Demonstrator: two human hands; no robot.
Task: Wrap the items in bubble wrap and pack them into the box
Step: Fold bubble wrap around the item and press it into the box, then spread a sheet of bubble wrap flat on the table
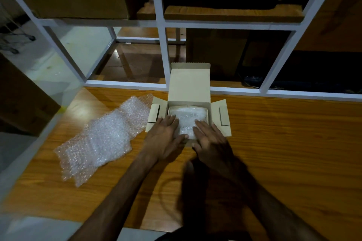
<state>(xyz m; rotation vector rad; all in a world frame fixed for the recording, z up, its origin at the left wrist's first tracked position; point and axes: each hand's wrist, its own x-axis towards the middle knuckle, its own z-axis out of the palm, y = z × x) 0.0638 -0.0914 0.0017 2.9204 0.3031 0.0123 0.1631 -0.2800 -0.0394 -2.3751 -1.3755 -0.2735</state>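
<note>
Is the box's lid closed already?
No, the box has its lid standing up at the back, and both hands, left and right, press the bubble-wrapped bundle inside.

One open cardboard box (pixel 189 86) sitting mid-frame, one bubble-wrapped bundle (pixel 188 120) lying inside it, one loose bubble wrap sheet (pixel 101 139) lying left, two hands pressing.

Matt cardboard box (pixel 189 84), crinkly clear plastic bubble wrap (pixel 101 137), glossy wood-grain table (pixel 284 143).
</note>
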